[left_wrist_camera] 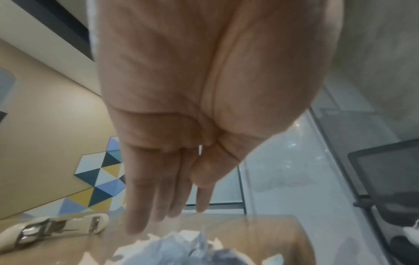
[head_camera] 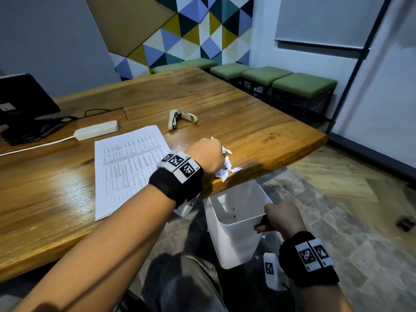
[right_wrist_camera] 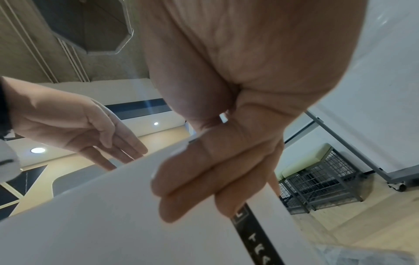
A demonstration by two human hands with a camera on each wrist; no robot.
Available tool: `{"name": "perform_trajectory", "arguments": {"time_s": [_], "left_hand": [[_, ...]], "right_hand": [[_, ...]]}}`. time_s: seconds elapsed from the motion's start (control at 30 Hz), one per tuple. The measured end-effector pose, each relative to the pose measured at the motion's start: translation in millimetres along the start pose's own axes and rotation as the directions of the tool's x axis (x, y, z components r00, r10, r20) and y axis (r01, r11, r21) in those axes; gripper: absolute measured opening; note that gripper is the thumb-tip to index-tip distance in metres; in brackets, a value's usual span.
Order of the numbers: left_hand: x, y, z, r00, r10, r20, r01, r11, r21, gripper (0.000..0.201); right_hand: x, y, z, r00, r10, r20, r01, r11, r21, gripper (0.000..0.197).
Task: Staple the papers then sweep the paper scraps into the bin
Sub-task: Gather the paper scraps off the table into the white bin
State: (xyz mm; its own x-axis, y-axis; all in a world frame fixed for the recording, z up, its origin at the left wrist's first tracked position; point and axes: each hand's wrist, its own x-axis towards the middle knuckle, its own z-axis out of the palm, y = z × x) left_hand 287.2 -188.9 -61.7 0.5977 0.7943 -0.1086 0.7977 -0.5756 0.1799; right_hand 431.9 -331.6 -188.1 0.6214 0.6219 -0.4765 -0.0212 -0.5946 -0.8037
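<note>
From the head view, the right hand (head_camera: pixel 281 218) is nearest, its fingers curled over the near rim of the white bin (head_camera: pixel 234 233), held below the edge of the wooden table (head_camera: pixel 56 194). Inside the bin only a few dark specks show on the bottom. Beyond it the left hand (head_camera: pixel 206 155) rests on the table edge, with crumpled white paper scraps (head_camera: pixel 227 167) bunched just past its fingers, right at the edge above the bin. Behind the wrist lies the stack of printed papers (head_camera: pixel 126 167), flat; farther off sits the cream stapler (head_camera: pixel 181 119), well apart from the fingers.

In the left wrist view, the left hand's fingers (left_wrist_camera: pixel 156 197) are straight and pressed together, tips down on the table, with the scraps (left_wrist_camera: pixel 179 249) heaped in front of them and the stapler (left_wrist_camera: pixel 56 229) off to their side.

In the right wrist view, the right hand's fingers (right_wrist_camera: pixel 204 179) clamp the bin's white wall (right_wrist_camera: pixel 102 215), thumb hidden behind it.
</note>
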Motion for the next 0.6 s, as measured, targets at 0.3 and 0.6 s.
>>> {"name": "perform_trajectory", "arguments": {"time_s": [0.3,0.6], "left_hand": [[-10.8,17.7,27.3,0.991,0.09,0.1,-0.089,0.996,-0.008,0.032],[-5.3,22.6,14.1,0.994,0.084,0.077,-0.086,0.996,0.022,0.046]], "right_hand": [[2.7,0.5,0.4,1.0,-0.011,-0.003,0.011,1.0,-0.019,0.015],[0.8,0.7,0.4,1.0,0.013,0.019,-0.013,1.0,0.021,0.017]]}}
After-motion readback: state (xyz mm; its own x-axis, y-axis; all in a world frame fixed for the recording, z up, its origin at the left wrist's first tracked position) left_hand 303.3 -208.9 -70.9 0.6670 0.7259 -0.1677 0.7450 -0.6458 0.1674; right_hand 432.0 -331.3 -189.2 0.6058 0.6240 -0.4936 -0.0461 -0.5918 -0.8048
